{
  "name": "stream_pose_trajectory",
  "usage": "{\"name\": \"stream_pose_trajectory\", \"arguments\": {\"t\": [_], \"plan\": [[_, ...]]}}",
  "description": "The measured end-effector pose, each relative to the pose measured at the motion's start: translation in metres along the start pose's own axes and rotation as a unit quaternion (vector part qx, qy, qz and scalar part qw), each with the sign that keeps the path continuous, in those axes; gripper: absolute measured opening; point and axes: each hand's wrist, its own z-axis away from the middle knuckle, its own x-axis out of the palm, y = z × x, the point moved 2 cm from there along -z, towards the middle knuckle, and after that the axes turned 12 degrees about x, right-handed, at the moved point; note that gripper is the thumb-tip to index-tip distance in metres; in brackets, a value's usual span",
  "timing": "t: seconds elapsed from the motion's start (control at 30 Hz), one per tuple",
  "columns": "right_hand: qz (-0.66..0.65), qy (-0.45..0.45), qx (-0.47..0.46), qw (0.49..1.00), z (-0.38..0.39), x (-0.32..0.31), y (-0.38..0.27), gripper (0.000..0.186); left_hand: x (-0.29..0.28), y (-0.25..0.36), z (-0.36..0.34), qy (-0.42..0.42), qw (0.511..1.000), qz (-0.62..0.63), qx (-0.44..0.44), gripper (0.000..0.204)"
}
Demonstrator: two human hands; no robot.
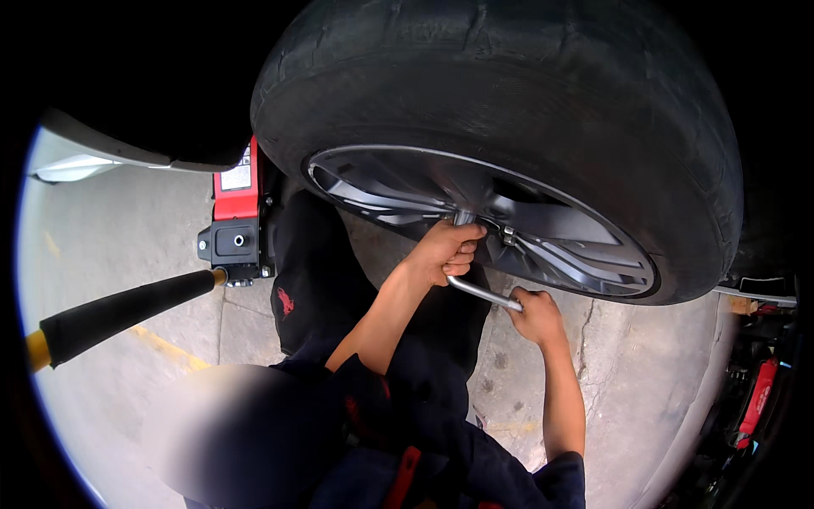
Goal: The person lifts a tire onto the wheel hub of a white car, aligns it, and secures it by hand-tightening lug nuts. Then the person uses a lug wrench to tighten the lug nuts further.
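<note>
A large car wheel fills the upper middle, its black tyre around a grey spoked alloy rim. My left hand is closed around the shaft of a metal lug wrench, close against the middle of the rim. The wrench bends away towards the lower right. Near that handle's end, my right hand grips it with curled fingers. A small bright metal fitting shows on the rim just right of my left hand. The wrench's working end is hidden at the hub.
To the left, a red and black floor jack stands on the concrete floor. Its long handle, sleeved in black, reaches to the left edge. Dark clutter with a red tool-like object lies at the right edge. My dark-clothed legs are below the wheel.
</note>
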Motion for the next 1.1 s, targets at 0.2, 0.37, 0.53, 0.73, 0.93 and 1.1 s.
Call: {"name": "stream_pose_trajectory", "arguments": {"t": [0.2, 0.37, 0.53, 0.73, 0.93, 1.1], "plan": [[0.010, -0.035, -0.066, 0.997, -0.002, -0.004, 0.002, 0.029, -0.002, 0.003, -0.003, 0.015, 1.000, -0.008, -0.002, 0.017], [-0.098, 0.133, 0.007, 0.986, -0.036, 0.073, -0.002, 0.025, 0.009, 0.007, 0.000, 0.038, 0.994, -0.097, 0.044, 0.016], [-0.077, -0.147, -0.067, 0.984, -0.047, 0.033, -0.001, 0.025, 0.000, 0.000, -0.005, 0.018, 0.995, -0.076, 0.059, 0.018], [-0.163, 0.227, 0.027, 0.960, -0.046, 0.099, -0.005, 0.025, 0.011, 0.007, -0.008, 0.034, 0.992, -0.098, 0.073, 0.019], [-0.063, -0.169, -0.056, 0.982, -0.042, 0.020, -0.010, 0.028, 0.000, -0.002, -0.006, 0.020, 0.994, -0.080, 0.069, 0.015], [-0.114, 0.296, -0.063, 0.946, -0.049, 0.103, 0.004, 0.026, 0.010, -0.005, -0.003, 0.014, 0.988, -0.130, 0.081, 0.018]]}}
